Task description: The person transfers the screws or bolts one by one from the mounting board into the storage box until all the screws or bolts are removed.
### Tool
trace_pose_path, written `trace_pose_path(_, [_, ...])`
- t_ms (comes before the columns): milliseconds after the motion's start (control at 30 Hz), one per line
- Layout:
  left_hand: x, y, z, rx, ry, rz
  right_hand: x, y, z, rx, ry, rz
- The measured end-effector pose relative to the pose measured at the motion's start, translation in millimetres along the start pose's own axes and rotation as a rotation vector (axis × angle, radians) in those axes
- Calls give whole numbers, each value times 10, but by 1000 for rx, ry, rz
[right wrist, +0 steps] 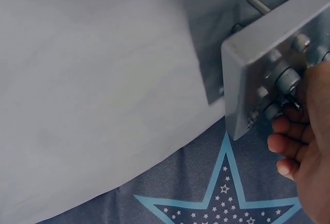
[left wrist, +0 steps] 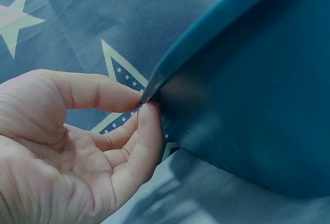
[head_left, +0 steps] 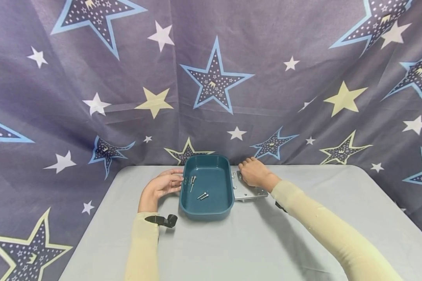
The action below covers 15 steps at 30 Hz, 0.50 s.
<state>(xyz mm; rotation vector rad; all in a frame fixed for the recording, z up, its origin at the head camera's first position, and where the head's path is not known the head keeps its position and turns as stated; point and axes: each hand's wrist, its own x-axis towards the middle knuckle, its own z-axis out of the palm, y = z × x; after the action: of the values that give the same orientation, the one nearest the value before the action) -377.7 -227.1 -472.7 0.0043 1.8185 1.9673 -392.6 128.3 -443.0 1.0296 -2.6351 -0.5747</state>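
Note:
A deep teal tray point(head_left: 206, 216) with a raised rim stands mid-table, tilted in the left wrist view. My left hand point(head_left: 165, 183) pinches its left rim between thumb and fingertips, near the wall point(left wrist: 242, 110). Inside lie several small metal screws point(head_left: 203, 196). Right against the tray's right side is a silver metal plate point(head_left: 247, 194) with several bolts point(right wrist: 287, 80) standing from its face. My right hand point(head_left: 254, 172) is over the far part of the plate, fingers curled round a small screw among the bolts; the hand mostly hides that screw.
The table point(head_left: 204, 253) has a pale grey cover. Behind it hangs a dark curtain point(head_left: 267, 89) with stars, close to the far edge of tray and plate. A black camera mount point(head_left: 163, 221) on the left wrist reaches near the tray's front left corner.

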Motion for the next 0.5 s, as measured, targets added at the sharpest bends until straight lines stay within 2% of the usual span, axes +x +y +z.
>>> trace_pose_path(267, [8,-16,-16,6,-28,5,8,-6,6,4,-6,4])
trace_pose_path(500, [-8,-9,-13,1,-23,-5,19,-15,-1,5,-27,15])
